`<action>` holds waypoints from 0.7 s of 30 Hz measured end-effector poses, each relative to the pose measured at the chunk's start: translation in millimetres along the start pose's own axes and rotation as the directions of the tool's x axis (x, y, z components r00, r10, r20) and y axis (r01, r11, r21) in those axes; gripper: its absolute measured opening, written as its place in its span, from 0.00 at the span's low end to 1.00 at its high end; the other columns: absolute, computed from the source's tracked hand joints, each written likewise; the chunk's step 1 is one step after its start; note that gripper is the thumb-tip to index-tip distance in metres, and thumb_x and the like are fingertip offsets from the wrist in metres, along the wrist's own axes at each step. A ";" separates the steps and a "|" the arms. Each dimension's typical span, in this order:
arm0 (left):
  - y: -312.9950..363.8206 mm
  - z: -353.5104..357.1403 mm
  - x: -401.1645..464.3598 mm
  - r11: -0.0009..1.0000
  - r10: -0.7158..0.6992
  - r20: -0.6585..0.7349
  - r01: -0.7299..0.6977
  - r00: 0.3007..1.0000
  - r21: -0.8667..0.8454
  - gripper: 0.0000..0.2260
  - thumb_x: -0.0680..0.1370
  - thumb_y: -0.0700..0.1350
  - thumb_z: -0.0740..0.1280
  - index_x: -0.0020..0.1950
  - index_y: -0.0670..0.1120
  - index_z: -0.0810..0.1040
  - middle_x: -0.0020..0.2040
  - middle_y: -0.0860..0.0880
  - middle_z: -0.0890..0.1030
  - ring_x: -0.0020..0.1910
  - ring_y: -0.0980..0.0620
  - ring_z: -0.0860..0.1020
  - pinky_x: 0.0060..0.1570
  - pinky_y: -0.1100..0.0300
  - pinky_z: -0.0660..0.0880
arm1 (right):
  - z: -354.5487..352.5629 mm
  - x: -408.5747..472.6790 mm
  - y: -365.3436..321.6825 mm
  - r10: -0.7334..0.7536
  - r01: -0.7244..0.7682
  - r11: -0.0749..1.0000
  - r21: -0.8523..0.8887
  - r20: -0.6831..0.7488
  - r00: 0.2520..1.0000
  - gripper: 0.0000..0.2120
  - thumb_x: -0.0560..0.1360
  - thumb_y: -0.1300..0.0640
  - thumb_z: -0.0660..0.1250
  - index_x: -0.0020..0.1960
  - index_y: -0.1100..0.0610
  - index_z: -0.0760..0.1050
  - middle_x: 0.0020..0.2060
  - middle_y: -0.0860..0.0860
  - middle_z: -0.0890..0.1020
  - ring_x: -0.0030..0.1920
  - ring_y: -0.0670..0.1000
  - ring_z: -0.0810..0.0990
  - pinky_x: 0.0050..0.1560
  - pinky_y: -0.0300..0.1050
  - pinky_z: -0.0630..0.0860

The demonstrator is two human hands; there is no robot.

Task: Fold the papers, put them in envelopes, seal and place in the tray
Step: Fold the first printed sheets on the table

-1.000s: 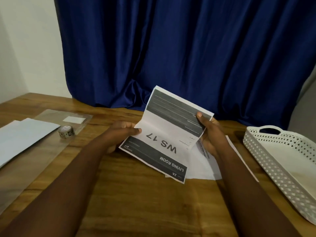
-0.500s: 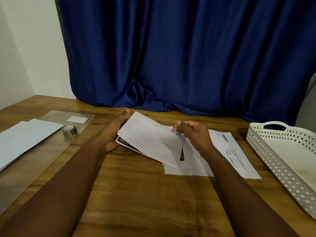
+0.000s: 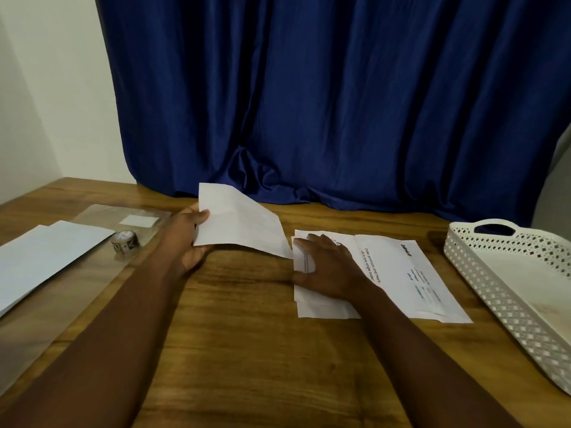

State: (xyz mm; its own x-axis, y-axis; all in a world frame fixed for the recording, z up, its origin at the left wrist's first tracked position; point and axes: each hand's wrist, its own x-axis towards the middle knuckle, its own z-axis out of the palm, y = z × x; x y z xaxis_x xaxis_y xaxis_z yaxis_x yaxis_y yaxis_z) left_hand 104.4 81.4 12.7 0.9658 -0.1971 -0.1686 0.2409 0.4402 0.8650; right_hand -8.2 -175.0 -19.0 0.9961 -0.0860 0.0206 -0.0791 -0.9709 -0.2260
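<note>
My left hand (image 3: pixel 190 239) grips a folded white paper (image 3: pixel 241 225) by its left edge and holds it tilted just above the wooden table (image 3: pixel 247 350). My right hand (image 3: pixel 327 270) lies flat, fingers spread, on a stack of printed papers (image 3: pixel 411 279) to the right of centre. White envelopes (image 3: pixel 46 257) lie at the left. A white perforated tray (image 3: pixel 506 273) stands at the right edge.
A small roll of tape (image 3: pixel 125 240) sits on a clear plastic sleeve (image 3: pixel 92 217) beside the envelopes. A blue curtain (image 3: pixel 324 103) hangs behind the table. A white label lies on the sleeve further back.
The printed sheet was folded shut, blank side out. My right hand let go of it and moved down onto the paper stack. My left hand keeps the folded paper.
</note>
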 end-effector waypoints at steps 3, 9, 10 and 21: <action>-1.2 2.4 0.4 0.999 0.007 0.050 -0.005 0.999 -0.050 0.14 0.84 0.38 0.61 0.68 0.43 0.77 0.60 0.41 0.83 0.57 0.44 0.82 0.39 0.54 0.84 | -3.7 1.0 14.7 0.069 -0.069 0.997 -0.028 -0.014 0.998 0.42 0.73 0.28 0.61 0.80 0.44 0.54 0.81 0.50 0.55 0.81 0.54 0.50 0.78 0.64 0.50; -5.3 6.4 1.5 0.987 -0.064 0.210 0.094 0.975 -0.133 0.16 0.81 0.36 0.63 0.68 0.43 0.77 0.61 0.41 0.84 0.57 0.43 0.84 0.51 0.49 0.84 | -13.8 -4.3 23.6 0.179 -0.154 0.981 0.120 -0.246 0.953 0.29 0.81 0.42 0.59 0.79 0.49 0.59 0.78 0.52 0.63 0.78 0.55 0.61 0.77 0.62 0.56; -6.6 6.5 2.5 0.996 -0.083 0.211 0.089 0.974 -0.020 0.16 0.81 0.36 0.63 0.68 0.42 0.77 0.61 0.40 0.84 0.57 0.43 0.84 0.50 0.48 0.85 | -15.9 -5.1 20.6 0.219 -0.145 0.960 0.239 -0.322 0.921 0.27 0.82 0.44 0.58 0.79 0.50 0.60 0.77 0.53 0.66 0.76 0.56 0.65 0.75 0.60 0.61; -37.0 13.2 0.6 -0.091 0.367 0.388 -0.382 0.845 0.920 0.32 0.80 0.57 0.67 0.80 0.48 0.61 0.77 0.44 0.67 0.75 0.41 0.67 0.70 0.43 0.69 | -0.7 -6.2 -20.2 0.084 0.018 0.975 0.220 -0.447 0.891 0.24 0.83 0.47 0.56 0.78 0.52 0.63 0.77 0.51 0.66 0.77 0.53 0.62 0.78 0.57 0.59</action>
State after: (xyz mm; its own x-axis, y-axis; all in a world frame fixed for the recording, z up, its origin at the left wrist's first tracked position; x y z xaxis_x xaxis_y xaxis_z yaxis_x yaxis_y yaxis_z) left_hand 94.8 53.4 -13.1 0.8677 -0.3445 0.3585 -0.4795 -0.7701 0.4207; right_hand -12.8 -155.1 -13.9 0.8629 -0.2581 0.4345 -0.0503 -0.8993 -0.4344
